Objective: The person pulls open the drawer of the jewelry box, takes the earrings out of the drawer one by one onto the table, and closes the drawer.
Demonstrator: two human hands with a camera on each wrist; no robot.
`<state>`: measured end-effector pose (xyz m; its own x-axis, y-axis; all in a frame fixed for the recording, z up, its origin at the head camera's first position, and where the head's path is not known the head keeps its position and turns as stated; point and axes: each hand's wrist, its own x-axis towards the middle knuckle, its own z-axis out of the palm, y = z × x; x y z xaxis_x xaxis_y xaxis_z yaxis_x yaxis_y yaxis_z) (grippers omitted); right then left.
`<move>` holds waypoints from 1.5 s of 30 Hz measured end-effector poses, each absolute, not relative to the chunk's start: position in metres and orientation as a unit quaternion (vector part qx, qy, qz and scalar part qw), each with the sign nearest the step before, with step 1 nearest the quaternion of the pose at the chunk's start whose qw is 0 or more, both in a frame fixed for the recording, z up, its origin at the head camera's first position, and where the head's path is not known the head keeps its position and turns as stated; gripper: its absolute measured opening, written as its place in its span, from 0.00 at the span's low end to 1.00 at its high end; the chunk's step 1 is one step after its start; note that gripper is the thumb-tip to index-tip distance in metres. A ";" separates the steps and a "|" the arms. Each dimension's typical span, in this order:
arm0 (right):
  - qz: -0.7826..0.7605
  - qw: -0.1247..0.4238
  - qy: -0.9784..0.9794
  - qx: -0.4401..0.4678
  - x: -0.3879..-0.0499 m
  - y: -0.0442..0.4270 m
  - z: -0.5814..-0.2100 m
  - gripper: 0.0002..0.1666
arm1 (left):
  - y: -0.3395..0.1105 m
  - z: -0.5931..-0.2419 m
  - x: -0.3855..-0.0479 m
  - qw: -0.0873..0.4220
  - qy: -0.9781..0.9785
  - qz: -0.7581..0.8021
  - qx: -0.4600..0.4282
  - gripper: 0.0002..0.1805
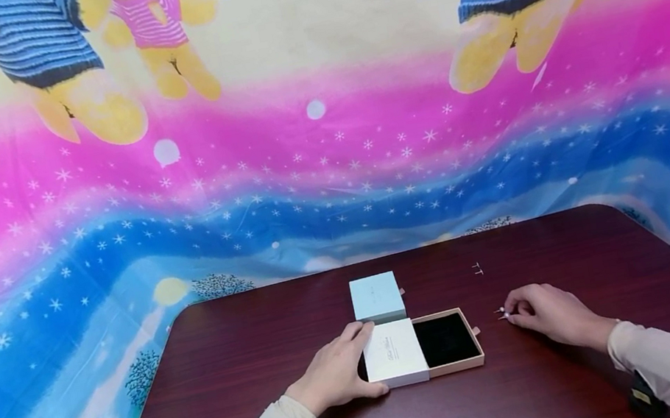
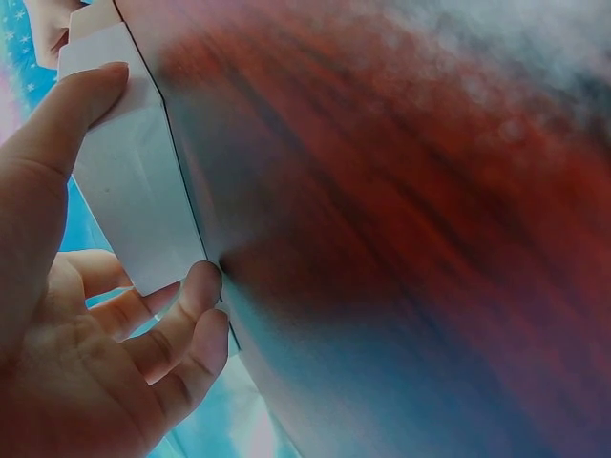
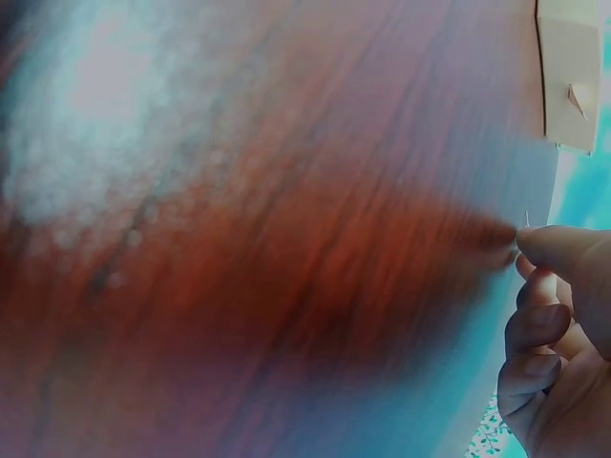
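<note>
My left hand [image 1: 336,369] grips the left end of a white jewelry box [image 1: 392,352], thumb at the front and fingers at the back. In the left wrist view its thumb lies along the box's white side [image 2: 143,191]. The box's drawer [image 1: 449,342] is pulled out to the right, showing a black lining and a small ribbon tab. To the right of it, my right hand [image 1: 551,313] pinches tiny silvery earrings [image 1: 502,314] between thumb and index finger, just over the table; their exact number is hard to tell. A thin pin also shows at those fingertips in the right wrist view.
A closed pale blue box [image 1: 377,296] with a small tab sits directly behind the white one. Two tiny T-shaped studs [image 1: 477,269] lie on the dark red wooden table [image 1: 261,326] farther back. A patterned cloth [image 1: 314,168] hangs behind the table.
</note>
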<state>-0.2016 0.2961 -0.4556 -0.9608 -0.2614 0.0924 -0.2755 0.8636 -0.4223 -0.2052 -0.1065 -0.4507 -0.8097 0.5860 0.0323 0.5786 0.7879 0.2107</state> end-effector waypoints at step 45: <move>0.249 0.043 -0.954 0.161 -0.192 0.278 -0.425 0.02 | -0.106 -0.449 -0.204 0.022 0.947 0.097 0.307 0.58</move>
<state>-0.1921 0.2781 -0.4245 -0.9443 -0.2864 0.1622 -0.3291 0.8241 -0.4611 -0.2041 -0.1057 -0.4494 -0.8111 0.5846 0.0187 0.5762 0.7932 0.1971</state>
